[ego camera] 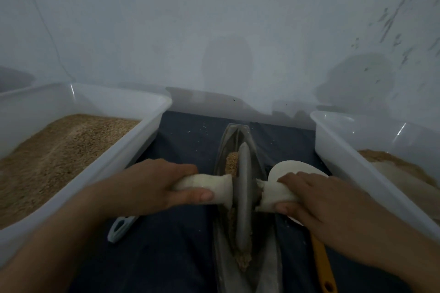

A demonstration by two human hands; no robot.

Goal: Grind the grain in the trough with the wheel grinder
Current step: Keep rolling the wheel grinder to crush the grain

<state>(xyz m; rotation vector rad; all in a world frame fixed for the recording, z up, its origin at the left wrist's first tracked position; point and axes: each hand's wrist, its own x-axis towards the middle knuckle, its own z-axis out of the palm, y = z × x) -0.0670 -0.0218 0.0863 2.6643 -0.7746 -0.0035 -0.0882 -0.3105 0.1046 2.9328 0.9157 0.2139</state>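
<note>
A: Head view first: why do both hands sit so low and level?

B: Because the wheel grinder (243, 194) turns on a cross axle, and each grip takes one end of it. The left hand (152, 187) wraps its fingers over the left handle (207, 188), thumb underneath; the right hand (316, 200) curls round the right handle (273, 195) the same way. Both grips are fully closed on the white wrapped handles, nothing slack.

A: And the wheel between them?

B: It stands upright on its edge, midway between the two grips, down in the narrow trough (240, 276). Holding it from both sides should keep it from tipping as it rolls.

A: Where is the grain being worked?

B: The grain (232, 164) lies along the bottom of the trough, showing beyond the grips on the wheel's left face and again nearer the person, below the grips. I judge the grinding is under way, not finished; the texture looks coarse.

A: The tubs either side?

B: Outside the left grip, a white bin (133, 150) full of grain, likely the supply. Outside the right grip, another bin (352, 162) with a smaller heap. Under the right grip lies a white scoop (292, 166), and a yellow handle (321, 264) runs back toward the person, kept within reach, I suppose. A pale tool handle (120, 227) lies below the left grip on the dark tabletop (176, 257).
</note>
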